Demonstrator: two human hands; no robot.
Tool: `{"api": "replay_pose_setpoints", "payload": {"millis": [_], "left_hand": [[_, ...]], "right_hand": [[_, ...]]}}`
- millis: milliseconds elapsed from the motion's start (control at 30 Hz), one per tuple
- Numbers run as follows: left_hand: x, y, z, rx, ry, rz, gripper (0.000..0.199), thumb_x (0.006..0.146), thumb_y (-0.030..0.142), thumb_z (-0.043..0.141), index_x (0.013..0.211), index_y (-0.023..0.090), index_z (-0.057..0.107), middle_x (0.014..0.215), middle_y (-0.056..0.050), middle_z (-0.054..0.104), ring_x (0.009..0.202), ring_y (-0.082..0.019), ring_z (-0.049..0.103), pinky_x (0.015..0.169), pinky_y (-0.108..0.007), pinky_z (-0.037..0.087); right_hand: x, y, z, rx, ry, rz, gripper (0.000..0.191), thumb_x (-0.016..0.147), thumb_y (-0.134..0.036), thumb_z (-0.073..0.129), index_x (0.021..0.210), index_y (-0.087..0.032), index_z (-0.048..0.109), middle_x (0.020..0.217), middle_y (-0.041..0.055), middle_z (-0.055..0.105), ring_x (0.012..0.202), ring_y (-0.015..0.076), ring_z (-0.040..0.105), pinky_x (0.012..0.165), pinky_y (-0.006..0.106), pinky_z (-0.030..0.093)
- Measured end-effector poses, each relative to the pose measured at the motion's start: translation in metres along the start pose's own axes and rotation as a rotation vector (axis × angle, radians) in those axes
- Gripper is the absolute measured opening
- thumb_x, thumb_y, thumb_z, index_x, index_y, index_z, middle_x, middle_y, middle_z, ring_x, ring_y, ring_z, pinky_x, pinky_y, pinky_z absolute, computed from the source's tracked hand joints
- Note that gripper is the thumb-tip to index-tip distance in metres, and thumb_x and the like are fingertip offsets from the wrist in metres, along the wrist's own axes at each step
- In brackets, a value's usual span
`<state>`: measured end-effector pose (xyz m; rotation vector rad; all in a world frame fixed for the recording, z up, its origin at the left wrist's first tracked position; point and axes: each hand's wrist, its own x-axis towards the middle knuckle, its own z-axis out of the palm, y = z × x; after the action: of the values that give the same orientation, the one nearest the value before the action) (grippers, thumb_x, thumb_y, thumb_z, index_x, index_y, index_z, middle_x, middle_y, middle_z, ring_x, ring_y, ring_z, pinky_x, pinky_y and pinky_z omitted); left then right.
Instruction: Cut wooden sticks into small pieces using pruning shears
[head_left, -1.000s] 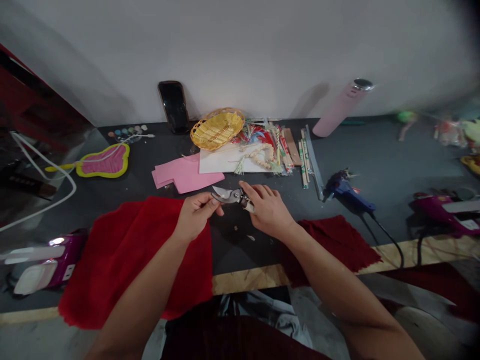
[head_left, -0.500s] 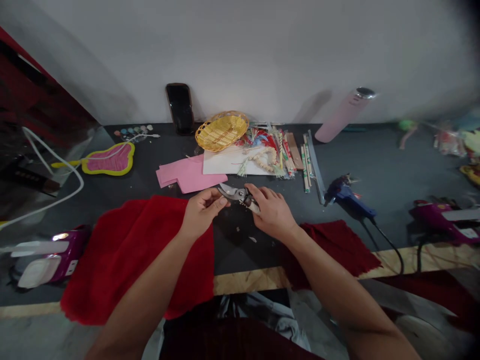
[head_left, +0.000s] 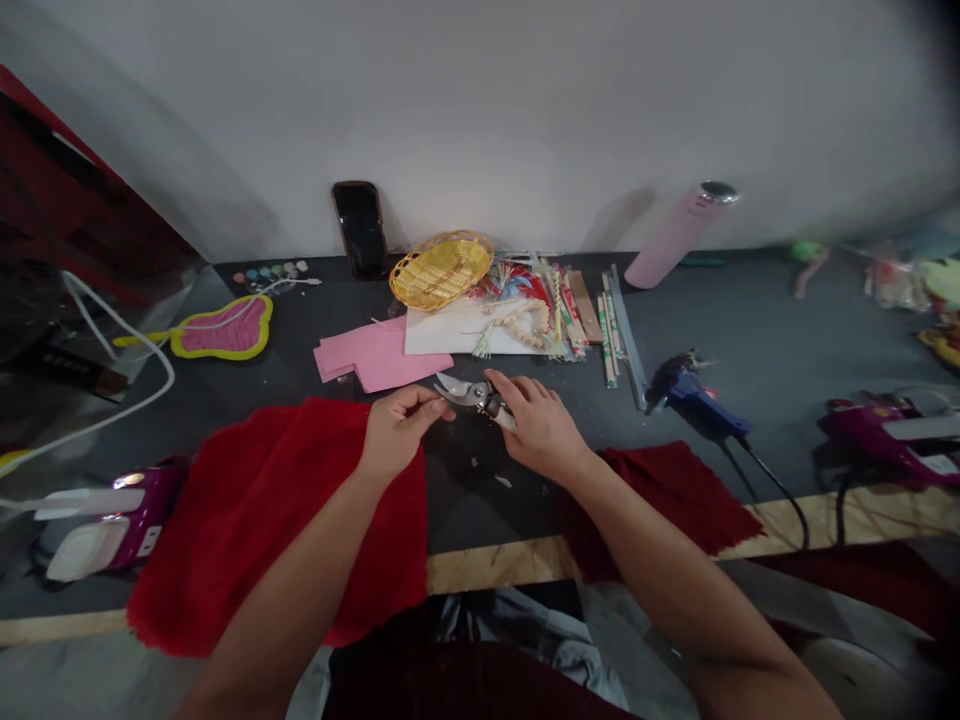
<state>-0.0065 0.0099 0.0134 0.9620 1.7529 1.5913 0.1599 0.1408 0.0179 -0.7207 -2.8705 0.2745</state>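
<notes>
My right hand (head_left: 541,425) is wrapped round the handles of a pair of pruning shears (head_left: 472,393), whose blades point left. The metal blades stand apart, close to the fingertips of my left hand (head_left: 405,425). Thumb and fingers of that left hand are pinched together; whatever is between them is too small to make out. Under my left forearm lies a red plush cloth (head_left: 292,500). Just beyond the hands are folded pink sheets (head_left: 375,355) and a white sheet (head_left: 442,332) with a braided straw-coloured piece (head_left: 525,322) on it.
A yellow woven basket (head_left: 442,272), a phone (head_left: 360,230) and a pink bottle (head_left: 679,235) stand along the wall. Wrapped sticks (head_left: 609,335) and a blue glue gun (head_left: 694,400) lie to the right, beside a dark red cloth (head_left: 675,495). Small scraps (head_left: 503,481) dot the dark tabletop.
The camera view has shifted slightly, so the tabletop things sit a little lower. Both hands keep nearly the same pose, the shears still in my right hand.
</notes>
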Motion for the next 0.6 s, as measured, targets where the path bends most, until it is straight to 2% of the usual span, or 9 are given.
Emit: {"api": "replay_pose_setpoints", "payload": {"millis": [233,433,600], "left_hand": [[0.0009,-0.0062,-0.0015,-0.007,0.002,-0.025,0.025,0.08,0.038,0.063,0.078,0.013,0.069,0.07,-0.004,0.07,0.046,-0.006,0.037,0.044,-0.02,0.027],[0.0011,-0.0059,-0.0028,-0.099,-0.1,-0.054,0.028,0.083,0.039,0.059,0.077,0.013,0.065,0.067,-0.005,0.069,0.041,-0.004,0.033,0.041,-0.02,0.024],[0.0024,-0.0027,-0.0031,-0.21,-0.172,-0.109,0.028,0.082,0.039,0.062,0.075,0.012,0.063,0.061,-0.004,0.067,0.038,-0.003,0.03,0.039,-0.019,0.019]], "right_hand": [[0.0,0.0002,0.0024,0.024,-0.029,0.007,0.058,0.079,-0.019,0.047,0.136,-0.019,0.037,0.108,0.0113,0.057,0.096,0.0247,0.053,0.085,0.034,0.039],[0.0007,0.0063,0.0034,-0.006,-0.015,-0.041,0.07,0.078,-0.018,0.047,0.144,-0.02,0.025,0.121,0.0118,0.052,0.105,0.0262,0.048,0.086,0.037,0.038],[0.0016,0.0074,0.0027,0.016,-0.029,-0.048,0.067,0.079,-0.019,0.047,0.143,-0.019,0.028,0.119,0.0123,0.053,0.105,0.0264,0.049,0.086,0.038,0.039]]}}
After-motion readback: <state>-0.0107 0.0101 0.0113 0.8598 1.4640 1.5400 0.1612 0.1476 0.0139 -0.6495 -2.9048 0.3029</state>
